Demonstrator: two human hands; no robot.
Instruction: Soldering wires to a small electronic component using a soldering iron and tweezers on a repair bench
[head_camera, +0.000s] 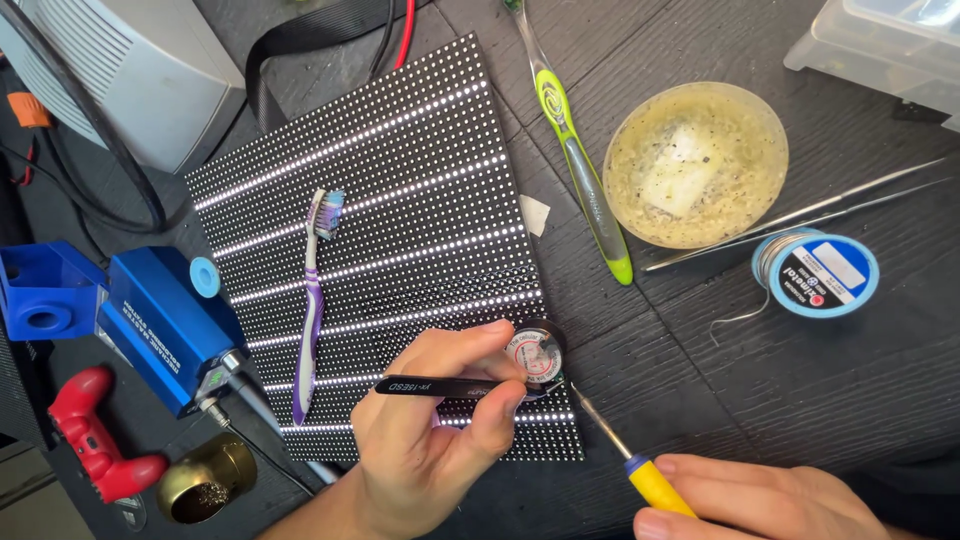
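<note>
Low in the frame, my left hand pinches black tweezers over the dotted panel, while my right hand grips a yellow-handled soldering iron.

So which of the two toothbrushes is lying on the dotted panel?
The purple toothbrush lies on the black dotted panel; the green toothbrush rests on the dark table.

Both hands are bare: the left hand and forearm at lower centre, the right hand at lower right, no rings or sleeves.
</note>
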